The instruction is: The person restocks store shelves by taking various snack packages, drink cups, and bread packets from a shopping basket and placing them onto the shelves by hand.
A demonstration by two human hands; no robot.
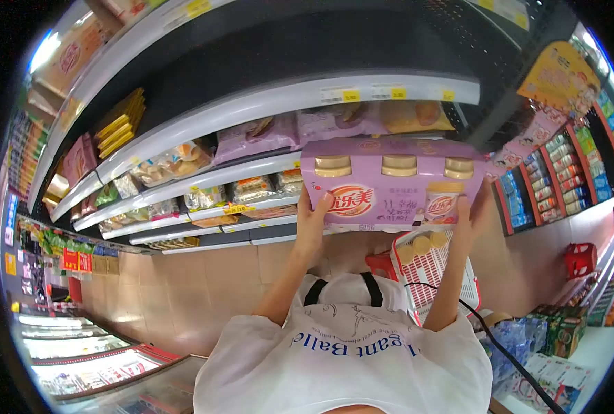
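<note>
a purple pack [396,146] is held up in mid-air by both hands, in front of the shelf [300,105] nr the right end of its front edge. lower left corner of the pack is gripped by the l. hand [311,224], thumb pressed on the front face beside the red logo [351,200]; lower right corner is gripped by the r. hand [469,219], thumb on the front, fingers wrapped round the end. fingers behind & under the pack can't be made out.

three gold lids [398,171] are seen thru cut-outs along the upper front edge, so cups are prob. packed inside. handling (judged only): med. wt prob., body fairly stiff, card sleeve a bit smooth, so some slip is possible; sleeve could be creased or torn at the cut-outs if pulled there. best hold: both ends, low, w/ wt shared & base supported; cut-outs best avoided.

behind the pack's top edge, purple bags [257,140] & a yellow bag [417,117] are lined up on the tier under the shelf's front edge. below, nr the r. forearm, a red/white basket [439,268] is set, w/ round beige items [421,245] at its far edge. tiled floor [203,290] is seen to the left.
</note>
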